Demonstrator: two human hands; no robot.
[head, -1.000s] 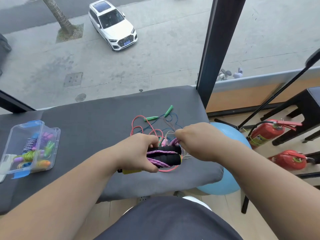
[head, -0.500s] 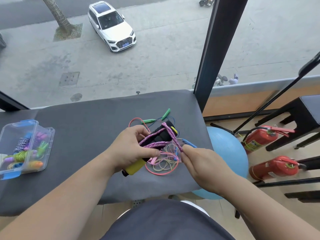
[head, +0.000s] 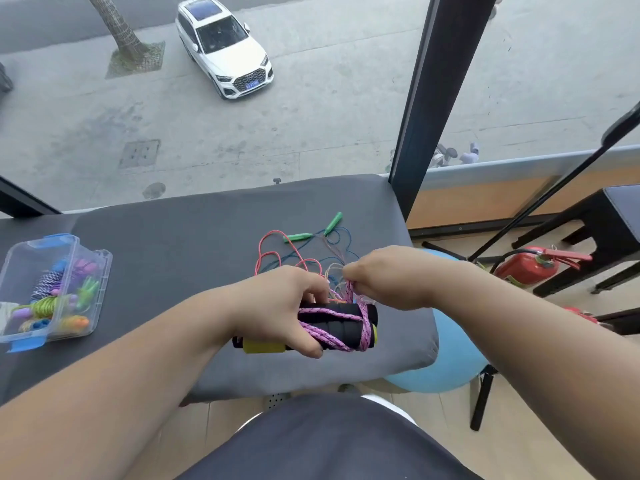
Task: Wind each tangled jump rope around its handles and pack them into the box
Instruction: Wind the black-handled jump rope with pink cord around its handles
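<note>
Fingers (head: pixel 313 346) of the left hand (head: pixel 273 306) curl round the black handles (head: pixel 341 325) above the cushion (head: pixel 173 265). The right hand (head: pixel 391 278) pinches the partly wound purple rope (head: pixel 350 294). Wound bundles sit in the box (head: pixel 103 289), and a tangle (head: pixel 300 236) remains.

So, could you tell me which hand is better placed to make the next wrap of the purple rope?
The right hand, probably. It pinches the free purple rope just above the black handles, ready to loop it round, while the left hand grips the handles and is busy steadying them.
</note>
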